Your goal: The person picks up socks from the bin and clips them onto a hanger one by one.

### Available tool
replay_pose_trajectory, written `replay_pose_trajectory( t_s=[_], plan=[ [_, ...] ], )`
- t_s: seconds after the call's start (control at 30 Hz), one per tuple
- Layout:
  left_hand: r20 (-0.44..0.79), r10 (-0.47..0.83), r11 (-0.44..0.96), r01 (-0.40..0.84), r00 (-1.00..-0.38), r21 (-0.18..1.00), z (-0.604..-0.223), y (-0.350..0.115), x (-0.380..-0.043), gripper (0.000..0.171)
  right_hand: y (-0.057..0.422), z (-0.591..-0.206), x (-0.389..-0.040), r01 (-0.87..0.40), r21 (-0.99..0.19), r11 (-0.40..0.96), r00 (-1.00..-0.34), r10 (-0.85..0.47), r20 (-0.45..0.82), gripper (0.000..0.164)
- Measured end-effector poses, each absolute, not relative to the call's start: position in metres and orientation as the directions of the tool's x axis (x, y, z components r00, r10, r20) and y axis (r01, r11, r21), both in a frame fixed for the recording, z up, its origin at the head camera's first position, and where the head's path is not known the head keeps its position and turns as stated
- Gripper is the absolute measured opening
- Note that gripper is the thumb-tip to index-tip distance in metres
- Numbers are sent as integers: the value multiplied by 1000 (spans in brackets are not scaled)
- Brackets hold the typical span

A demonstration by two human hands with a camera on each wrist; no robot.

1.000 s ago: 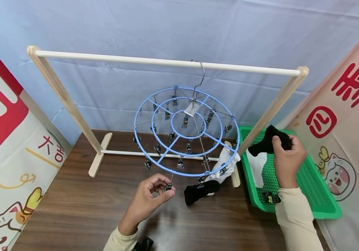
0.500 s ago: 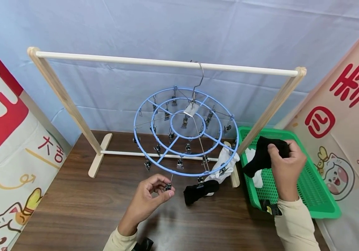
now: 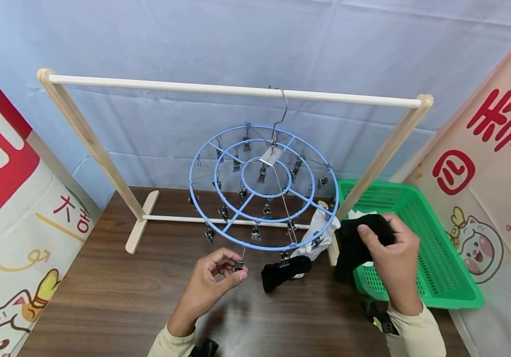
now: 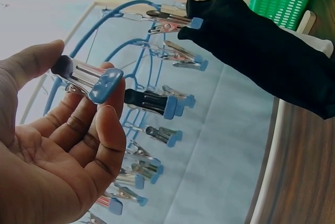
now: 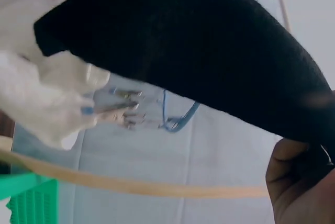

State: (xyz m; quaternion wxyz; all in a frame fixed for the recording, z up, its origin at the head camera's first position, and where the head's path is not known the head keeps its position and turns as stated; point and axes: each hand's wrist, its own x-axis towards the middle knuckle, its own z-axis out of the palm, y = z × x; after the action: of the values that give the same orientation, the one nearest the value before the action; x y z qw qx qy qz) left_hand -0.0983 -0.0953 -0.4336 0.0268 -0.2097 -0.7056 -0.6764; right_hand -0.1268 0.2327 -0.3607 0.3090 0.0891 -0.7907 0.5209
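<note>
My left hand [image 3: 208, 280] pinches a metal clip [image 4: 89, 80] with blue tips between thumb and fingers, at the near edge of a round blue drying hanger [image 3: 255, 246]. Over the left rim of the green basket, my right hand [image 3: 393, 260] grips a black sock [image 3: 353, 243] that hangs down from the fingers. This sock fills much of the right wrist view. Another black sock [image 3: 279, 274] hangs from the neighbouring clip, to the right of my left hand. A white sock [image 3: 319, 230] hangs behind it on the hanger's right side.
The hanger hooks onto the white rail [image 3: 170, 86] of a wooden rack, whose right post [image 3: 380, 163] rises beside the green basket [image 3: 456, 270]. Some white cloth [image 3: 358, 214] shows in the basket, partly hidden by the held sock. Several other clips dangle from the rings.
My right hand has moved left and slightly down with the black sock, from above the basket to its left rim. The left hand stays at the clip.
</note>
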Motion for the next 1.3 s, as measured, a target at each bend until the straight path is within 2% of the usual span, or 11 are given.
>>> replay_pose_trajectory(
  t_s=[0.27, 0.53, 1.0, 1.3],
  plan=[
    [326, 256, -16, 333, -910, 943, -434, -94, -98, 16, 217, -361, -107, -448, -792, 415, -856, 57, 513, 15],
    [317, 254, -72, 308, -914, 949, -434, -95, -97, 17, 204, -360, -95, -415, -818, 398, -890, 10, 456, 20],
    [312, 255, -71, 304, -915, 950, -433, -95, -97, 14, 187, -367, -85, -442, -829, 343, -892, -73, 445, 23],
    [392, 96, -11, 392, -915, 920, -431, -95, -95, 11, 181, -375, -84, -445, -839, 314, -895, -128, 427, 24]
  ],
)
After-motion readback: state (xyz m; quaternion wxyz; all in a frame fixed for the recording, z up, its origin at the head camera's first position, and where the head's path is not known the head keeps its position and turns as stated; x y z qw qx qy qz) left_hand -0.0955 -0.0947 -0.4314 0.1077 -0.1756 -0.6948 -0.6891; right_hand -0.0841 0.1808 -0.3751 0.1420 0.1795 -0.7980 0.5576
